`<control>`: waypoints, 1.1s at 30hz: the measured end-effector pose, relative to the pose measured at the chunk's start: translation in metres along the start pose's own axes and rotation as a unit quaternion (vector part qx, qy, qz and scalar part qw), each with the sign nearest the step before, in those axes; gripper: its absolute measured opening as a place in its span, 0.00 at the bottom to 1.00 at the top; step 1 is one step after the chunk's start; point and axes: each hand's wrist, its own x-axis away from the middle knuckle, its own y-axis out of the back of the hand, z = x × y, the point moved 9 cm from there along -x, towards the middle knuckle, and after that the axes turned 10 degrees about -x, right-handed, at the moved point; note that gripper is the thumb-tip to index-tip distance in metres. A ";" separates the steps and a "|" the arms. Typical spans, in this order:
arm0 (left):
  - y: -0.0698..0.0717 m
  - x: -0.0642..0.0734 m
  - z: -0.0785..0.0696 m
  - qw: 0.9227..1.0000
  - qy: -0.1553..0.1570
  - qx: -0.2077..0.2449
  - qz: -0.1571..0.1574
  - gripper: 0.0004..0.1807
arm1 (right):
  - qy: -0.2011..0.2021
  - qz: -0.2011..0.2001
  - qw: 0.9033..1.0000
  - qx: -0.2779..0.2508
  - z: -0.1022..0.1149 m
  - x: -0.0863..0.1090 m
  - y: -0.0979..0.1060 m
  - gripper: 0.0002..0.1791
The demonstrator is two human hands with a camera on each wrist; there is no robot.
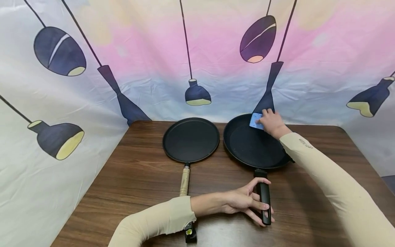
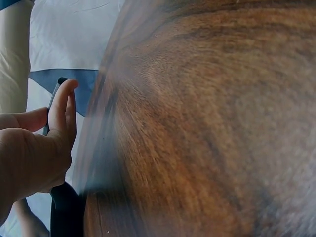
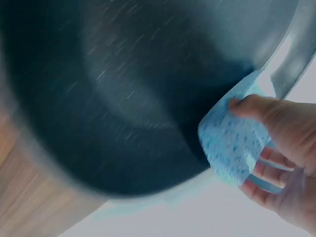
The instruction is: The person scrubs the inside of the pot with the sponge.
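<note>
seen at the far side of the brown wooden tabletop, just right of a wooden-handled flat round black pan: a deep round black frying pan, with its long black handle pointing back toward the body, long axis running near to far, slightly rightward at the near end. gripping that handle between thumb and fingers of the left hand, with the left forearm crosswise; pinching a speckled blue sponge at the far rim in the right hand, with the right arm stretched forward.

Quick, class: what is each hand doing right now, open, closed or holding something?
Left hand: closed, holding the handle of the deeper pan.
Right hand: closed, holding a blue sponge.
</note>
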 end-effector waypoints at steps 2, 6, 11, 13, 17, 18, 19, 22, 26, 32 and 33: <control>0.001 0.000 0.000 1.000 -0.002 0.000 0.001 0.36 | -0.008 -0.009 0.999 0.033 -0.008 0.007 0.003 0.18; 0.003 0.001 -0.001 1.000 -0.007 -0.002 -0.002 0.36 | -0.007 -0.007 0.999 0.045 -0.020 0.017 0.003 0.20; 0.003 0.000 -0.002 1.000 -0.012 -0.004 0.004 0.36 | -0.023 0.025 0.999 -0.018 -0.032 0.026 -0.006 0.30; 0.002 -0.001 -0.002 1.000 -0.012 -0.004 0.005 0.37 | -0.025 0.036 0.998 -0.041 -0.034 0.028 -0.008 0.31; 0.001 -0.001 -0.002 1.000 -0.012 -0.001 0.002 0.36 | -0.022 0.073 0.989 -0.128 -0.029 0.024 -0.015 0.28; 0.001 -0.001 -0.001 1.000 -0.010 0.000 0.004 0.36 | -0.023 0.089 0.983 -0.156 -0.027 0.023 -0.018 0.27; 0.000 -0.001 -0.001 1.000 -0.008 0.001 0.007 0.36 | -0.025 0.102 0.977 -0.184 -0.025 0.022 -0.021 0.27; -0.003 -0.002 0.000 1.000 -0.003 0.005 0.013 0.36 | -0.037 0.135 0.960 -0.241 -0.021 0.019 -0.027 0.27; -0.003 -0.002 0.003 1.000 -0.003 0.012 0.010 0.35 | -0.052 0.164 0.949 -0.263 -0.014 0.016 -0.027 0.26; 0.001 -0.004 0.001 1.000 -0.009 0.004 0.000 0.34 | -0.027 0.201 0.944 -0.262 0.003 0.024 -0.020 0.22; 0.002 -0.004 -0.001 1.000 -0.011 0.001 -0.002 0.34 | -0.014 0.200 0.944 -0.261 0.006 0.028 -0.018 0.21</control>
